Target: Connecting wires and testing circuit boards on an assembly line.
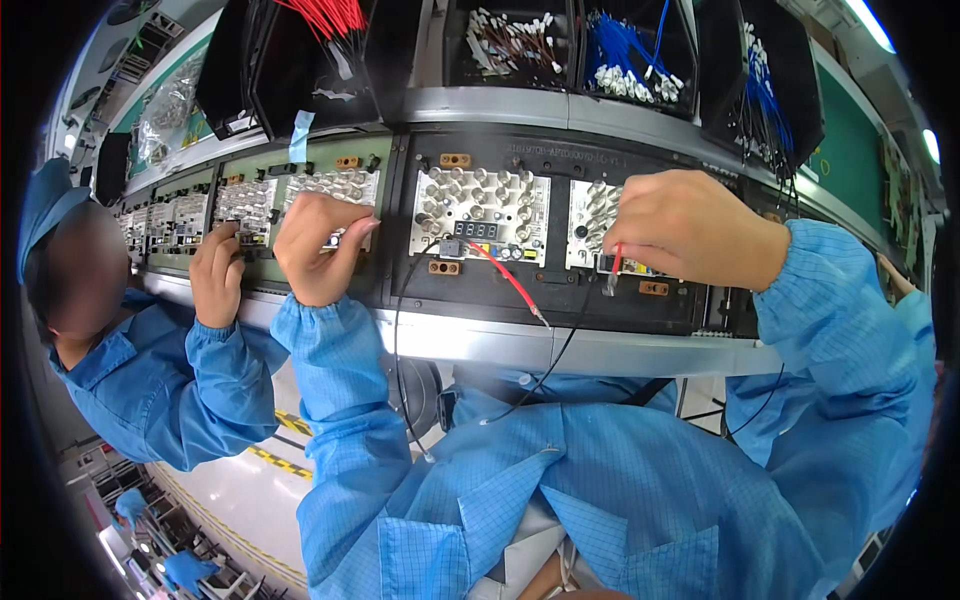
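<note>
My right hand [690, 225] is over the right-hand circuit board [590, 205], with thumb and fingers closed on a short red wire [617, 256]. The wire's pale end hangs at that board's near edge. My left hand [320, 245] is above another circuit board [357, 188] at the left. Its fingers are curled and pinched; whatever may be between them is hidden. Between my hands lies a board [482, 205] with round parts and a dark digit display [476, 230]. A red wire [512, 277] runs from it toward the table's front edge.
Black bins hold red wires [325, 18], brown wires [515, 42] and blue wires [630, 65] along the back. Thin black cords [397, 350] hang over the metal front rail [480, 340]. At the left, a co-worker's hand [217, 272] is at more boards in the row.
</note>
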